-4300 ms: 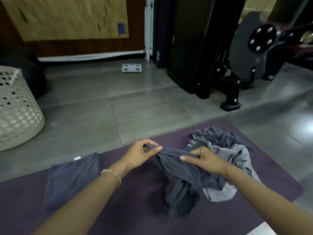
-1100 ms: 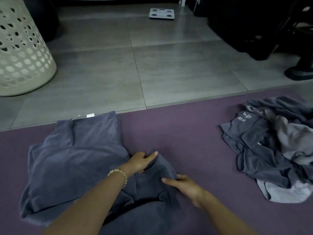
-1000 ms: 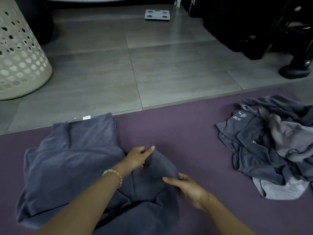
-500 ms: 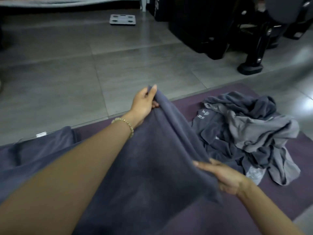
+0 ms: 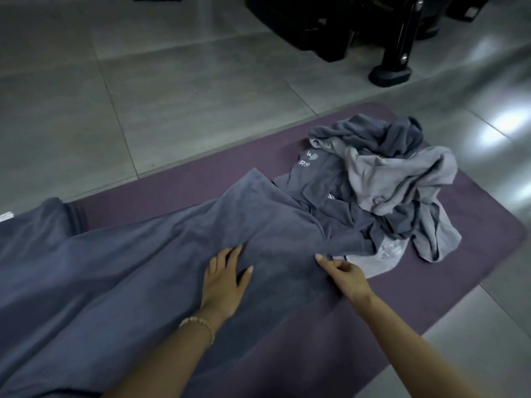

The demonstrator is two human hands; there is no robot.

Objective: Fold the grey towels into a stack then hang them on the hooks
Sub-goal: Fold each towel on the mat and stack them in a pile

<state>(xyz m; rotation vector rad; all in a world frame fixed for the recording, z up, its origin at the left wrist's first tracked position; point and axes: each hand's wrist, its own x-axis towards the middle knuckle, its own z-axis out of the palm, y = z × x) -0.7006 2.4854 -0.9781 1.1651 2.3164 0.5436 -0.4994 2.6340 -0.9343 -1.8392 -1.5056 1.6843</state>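
A large dark grey towel (image 5: 120, 265) lies spread across the purple mat (image 5: 485, 225), reaching from the left edge to the pile on the right. My left hand (image 5: 225, 278) rests flat on it with straight fingers. My right hand (image 5: 343, 272) pinches the towel's right edge between thumb and fingers. A crumpled pile of dark and light grey towels (image 5: 385, 182) sits on the mat's right part, partly under the spread towel's far corner.
Grey floor tiles (image 5: 186, 90) lie beyond the mat. The black foot (image 5: 390, 73) of a gym machine stands at the top right, with more dark equipment behind it. A small white tag (image 5: 5, 217) shows at the left edge.
Both hands had the towel lifted by its corners; now it lies spread on the mat. My left hand has let go and lies flat on it, while my right hand still pinches the edge.
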